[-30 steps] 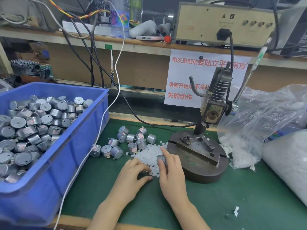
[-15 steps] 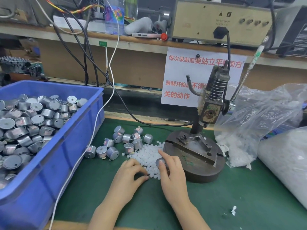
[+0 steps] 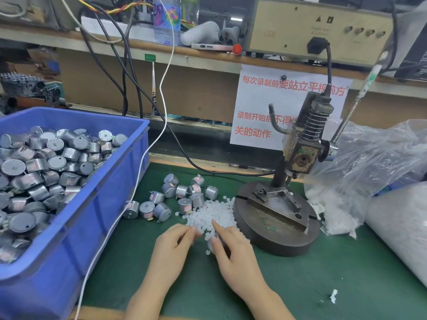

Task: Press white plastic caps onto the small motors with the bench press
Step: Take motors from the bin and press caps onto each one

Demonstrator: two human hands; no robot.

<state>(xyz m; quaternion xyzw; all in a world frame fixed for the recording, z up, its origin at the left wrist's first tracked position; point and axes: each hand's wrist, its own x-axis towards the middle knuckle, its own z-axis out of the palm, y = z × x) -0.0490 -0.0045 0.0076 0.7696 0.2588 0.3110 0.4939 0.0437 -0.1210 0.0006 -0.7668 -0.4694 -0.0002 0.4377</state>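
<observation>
A heap of small white plastic caps lies on the green mat beside the round base of the bench press. My right hand is closed around a small silver motor, mostly hidden under the fingers, at the heap's near edge. My left hand pinches at the caps with thumb and fingertips; whether a cap is held I cannot tell. Several loose silver motors lie behind the heap. The press lever stands raised.
A blue bin full of motors stands at the left, with a white cable draped over its corner. Clear plastic bags of white caps crowd the right side. A shelf with a power unit runs along the back.
The hands stayed at the cap heap while the view shifted slightly. My left fingers moved closer to the right hand and the motor it holds.
</observation>
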